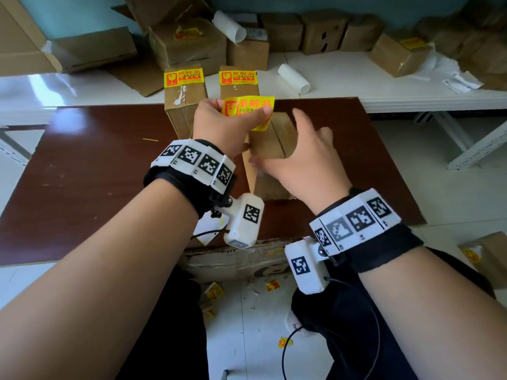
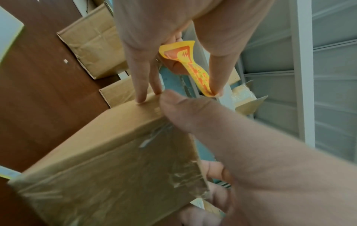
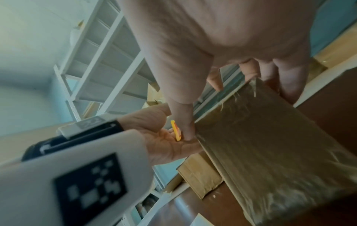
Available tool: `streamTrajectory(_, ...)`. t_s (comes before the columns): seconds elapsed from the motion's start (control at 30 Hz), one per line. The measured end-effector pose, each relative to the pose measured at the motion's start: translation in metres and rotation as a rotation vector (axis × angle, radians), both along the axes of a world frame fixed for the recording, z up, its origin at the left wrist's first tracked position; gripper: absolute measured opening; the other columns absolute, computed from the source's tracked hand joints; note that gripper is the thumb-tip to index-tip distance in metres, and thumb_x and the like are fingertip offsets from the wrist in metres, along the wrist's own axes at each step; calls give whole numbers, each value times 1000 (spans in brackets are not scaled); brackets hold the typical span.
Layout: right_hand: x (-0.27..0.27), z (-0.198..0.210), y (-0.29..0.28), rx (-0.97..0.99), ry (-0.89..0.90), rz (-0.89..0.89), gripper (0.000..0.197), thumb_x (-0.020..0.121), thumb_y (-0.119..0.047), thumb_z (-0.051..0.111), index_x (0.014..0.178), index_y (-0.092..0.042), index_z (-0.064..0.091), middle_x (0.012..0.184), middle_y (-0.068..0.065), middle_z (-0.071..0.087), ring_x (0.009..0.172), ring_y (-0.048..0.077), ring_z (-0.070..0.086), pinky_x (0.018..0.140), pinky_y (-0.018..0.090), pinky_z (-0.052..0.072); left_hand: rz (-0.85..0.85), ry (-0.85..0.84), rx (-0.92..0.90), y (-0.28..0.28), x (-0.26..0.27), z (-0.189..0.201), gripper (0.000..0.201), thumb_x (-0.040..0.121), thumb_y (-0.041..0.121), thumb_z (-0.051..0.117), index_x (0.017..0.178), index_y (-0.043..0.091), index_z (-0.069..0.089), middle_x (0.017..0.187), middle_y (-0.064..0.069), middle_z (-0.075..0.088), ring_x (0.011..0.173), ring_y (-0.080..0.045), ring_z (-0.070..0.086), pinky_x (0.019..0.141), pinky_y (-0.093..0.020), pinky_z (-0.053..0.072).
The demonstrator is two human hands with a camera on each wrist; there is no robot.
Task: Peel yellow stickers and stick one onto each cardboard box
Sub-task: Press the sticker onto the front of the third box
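A plain cardboard box (image 1: 270,149) stands on the brown table (image 1: 82,174), just in front of me. My right hand (image 1: 299,160) grips it, thumb on its left edge and fingers over the far side. In the right wrist view the thumb (image 3: 183,122) presses the edge of the box (image 3: 260,137). My left hand (image 1: 233,124) pinches a peeled yellow sticker (image 1: 255,104) above the box's far end. In the left wrist view the sticker (image 2: 185,64) hangs curled from that hand, and two other fingers touch the edge of the box (image 2: 115,152). Two boxes behind carry stickers (image 1: 183,77) (image 1: 238,77).
A white bench (image 1: 384,94) behind the table holds several more cardboard boxes and rolled backing paper (image 1: 293,78). Sticker scraps (image 1: 271,285) litter the floor by my legs. Another box (image 1: 488,253) sits on the floor at the right.
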State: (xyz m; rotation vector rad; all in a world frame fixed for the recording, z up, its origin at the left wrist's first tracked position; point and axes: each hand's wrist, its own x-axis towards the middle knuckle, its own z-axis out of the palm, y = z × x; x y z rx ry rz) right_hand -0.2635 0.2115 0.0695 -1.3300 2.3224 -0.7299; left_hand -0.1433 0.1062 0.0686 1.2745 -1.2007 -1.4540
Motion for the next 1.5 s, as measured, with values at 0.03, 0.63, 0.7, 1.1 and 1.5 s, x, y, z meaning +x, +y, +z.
streamTrajectory(0.03, 3, -1, -2, 57, -13, 2, 127, 71, -73, 86, 170, -33, 17, 152, 12, 36, 137, 41, 52, 108, 48, 50, -18, -22, 12, -1, 4, -1, 86, 48, 36, 103, 119, 14, 59, 104, -6, 80, 92, -24, 80, 78, -52, 67)
streamTrajectory(0.63, 4, -1, -34, -432, -309, 66, 53, 88, -59, 63, 92, -7, 77, 83, 14, 77, 85, 35, 74, 84, 61, 60, -92, -157, -396, 0, 26, 0, 62, 67, 24, 100, 110, 14, 57, 92, -1, 81, 79, -11, 79, 73, -30, 64)
streamTrajectory(0.7, 1, 1, -35, -439, -291, 56, 42, 93, -48, 63, 93, -9, 78, 83, 12, 77, 86, 34, 75, 85, 61, 61, -94, -95, -373, -4, 24, -4, 61, 72, 21, 98, 116, 13, 56, 91, -3, 81, 81, -14, 79, 79, -37, 65)
streamTrajectory(1.1, -25, -4, -37, -489, -257, 121, 19, 104, -28, 69, 86, -34, 74, 81, -1, 77, 74, 8, 74, 83, 45, 62, -47, 110, -293, -17, 23, -26, 20, 88, 10, 85, 102, 5, 71, 87, -9, 80, 77, -22, 78, 75, -38, 66)
streamTrajectory(1.5, -34, -13, -52, -550, -377, -26, 17, 89, -38, 86, 81, -29, 74, 83, 0, 82, 82, 22, 79, 88, 50, 65, -77, 9, -337, -25, 20, -26, 14, 98, 25, 76, 84, 24, 73, 83, -6, 74, 76, -16, 67, 67, -31, 59)
